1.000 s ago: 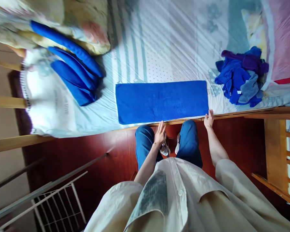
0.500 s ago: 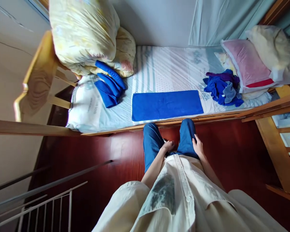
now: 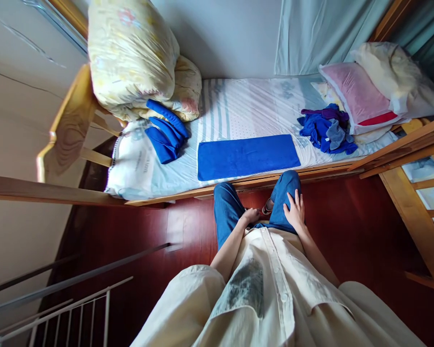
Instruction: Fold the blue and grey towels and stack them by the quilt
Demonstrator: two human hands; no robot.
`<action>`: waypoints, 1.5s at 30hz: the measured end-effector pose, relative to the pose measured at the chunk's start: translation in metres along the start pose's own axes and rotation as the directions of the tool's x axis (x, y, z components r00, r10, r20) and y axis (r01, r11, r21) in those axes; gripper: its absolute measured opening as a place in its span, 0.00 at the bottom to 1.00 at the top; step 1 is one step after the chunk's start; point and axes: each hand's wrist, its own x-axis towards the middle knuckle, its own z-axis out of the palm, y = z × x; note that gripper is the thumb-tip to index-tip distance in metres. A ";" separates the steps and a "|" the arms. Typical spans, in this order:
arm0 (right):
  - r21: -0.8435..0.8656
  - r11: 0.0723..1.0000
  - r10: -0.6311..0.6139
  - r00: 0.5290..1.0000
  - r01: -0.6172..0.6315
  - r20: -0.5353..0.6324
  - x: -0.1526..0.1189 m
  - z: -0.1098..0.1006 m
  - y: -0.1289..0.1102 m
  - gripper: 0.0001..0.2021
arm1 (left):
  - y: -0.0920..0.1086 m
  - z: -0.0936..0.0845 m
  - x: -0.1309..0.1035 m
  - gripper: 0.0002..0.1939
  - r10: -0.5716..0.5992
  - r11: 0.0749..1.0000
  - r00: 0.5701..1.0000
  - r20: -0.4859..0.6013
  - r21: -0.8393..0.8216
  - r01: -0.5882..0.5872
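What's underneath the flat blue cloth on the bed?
The flat blue cloth lies on the patterned bed sheet, which shows beyond its far edge. Anything directly beneath is covered, so I can't tell.

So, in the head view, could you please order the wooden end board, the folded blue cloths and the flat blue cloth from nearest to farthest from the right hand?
From the right hand:
1. Flat blue cloth: just ahead, slightly left.
2. Folded blue cloths: farther left.
3. Wooden end board: far left.
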 end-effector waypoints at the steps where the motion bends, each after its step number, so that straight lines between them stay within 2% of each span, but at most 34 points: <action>1: -0.009 1.000 0.002 1.000 -0.002 0.004 0.002 0.001 0.000 0.28 | 0.000 0.000 0.000 0.18 -0.009 1.000 1.000 0.004 0.007 0.009; 7: -0.056 0.997 0.055 0.998 -0.053 0.022 0.018 0.009 -0.010 0.29 | 0.003 0.001 -0.012 0.18 -0.076 0.997 0.997 -0.011 0.015 0.076; 12: -0.056 0.996 0.068 0.998 -0.067 0.012 0.026 0.012 -0.016 0.30 | 0.008 -0.001 -0.025 0.18 -0.064 0.998 0.997 -0.052 -0.023 0.063; 14: -0.042 0.997 0.069 0.998 -0.069 0.010 0.028 0.013 -0.016 0.31 | 0.008 -0.003 -0.025 0.19 -0.051 0.994 0.996 -0.076 -0.105 0.042; 16: -0.027 0.997 0.071 0.997 -0.071 0.010 0.031 0.015 -0.018 0.31 | 0.006 -0.003 -0.022 0.19 -0.070 0.958 0.990 -0.121 -0.285 0.033; 18: -0.018 0.997 0.071 0.997 -0.071 0.008 0.036 0.017 -0.021 0.31 | 0.005 -0.002 -0.016 0.19 -0.140 0.852 0.977 -0.157 -0.522 0.038; 21: -0.014 0.998 0.055 0.999 -0.054 0.003 0.050 0.020 -0.027 0.31 | 0.004 -0.002 -0.003 0.19 -0.290 0.582 0.944 -0.158 -0.812 0.043; 24: -0.027 0.999 0.034 0.999 -0.034 0.014 0.072 0.021 -0.033 0.33 | 0.008 -0.010 0.013 0.21 -0.407 0.253 0.907 -0.113 -0.967 -0.007; 26: -0.049 0.998 0.035 0.999 -0.033 0.021 0.094 0.020 -0.036 0.33 | 0.010 -0.020 0.025 0.22 -0.456 0.089 0.885 -0.089 -0.995 -0.054; 27: -0.062 0.997 0.036 0.999 -0.035 0.020 0.107 0.019 -0.038 0.33 | 0.011 -0.027 0.031 0.22 -0.472 0.057 0.877 -0.083 -0.996 -0.064; 28: -0.076 0.997 0.035 0.999 -0.033 0.018 0.121 0.018 -0.039 0.32 | 0.012 -0.033 0.036 0.22 -0.475 0.065 0.876 -0.084 -0.996 -0.061; 32: -0.101 0.995 -0.001 0.998 0.007 0.063 0.194 0.015 -0.047 0.23 | 0.007 -0.058 0.058 0.28 -0.340 0.286 0.935 -0.097 -0.958 0.005; 34: -0.061 0.996 -0.056 0.995 0.062 0.082 0.234 0.019 -0.055 0.21 | 0.003 -0.069 0.071 0.28 -0.281 0.320 0.957 -0.065 -0.947 0.030; 36: 0.018 0.988 -0.153 0.983 0.152 0.097 0.270 0.028 -0.070 0.21 | -0.001 -0.076 0.084 0.23 -0.280 0.249 0.960 -0.014 -0.967 0.059; 38: 0.093 0.963 -0.265 0.957 0.254 0.123 0.297 0.043 -0.091 0.20 | -0.001 -0.078 0.095 0.18 -0.295 0.105 0.955 0.034 -0.992 0.068; 41: 0.133 0.914 -0.402 0.896 0.382 0.187 0.321 0.069 -0.128 0.21 | 0.006 -0.075 0.104 0.16 -0.278 -0.102 0.957 0.080 -0.993 0.054; 43: 0.118 0.882 -0.469 0.837 0.455 0.281 0.329 0.084 -0.151 0.20 | 0.013 -0.073 0.104 0.18 -0.244 -0.188 0.963 0.112 -0.980 0.067; 45: 0.093 0.844 -0.513 0.746 0.528 0.425 0.337 0.095 -0.169 0.20 | 0.019 -0.073 0.103 0.21 -0.215 -0.253 0.966 0.145 -0.963 0.089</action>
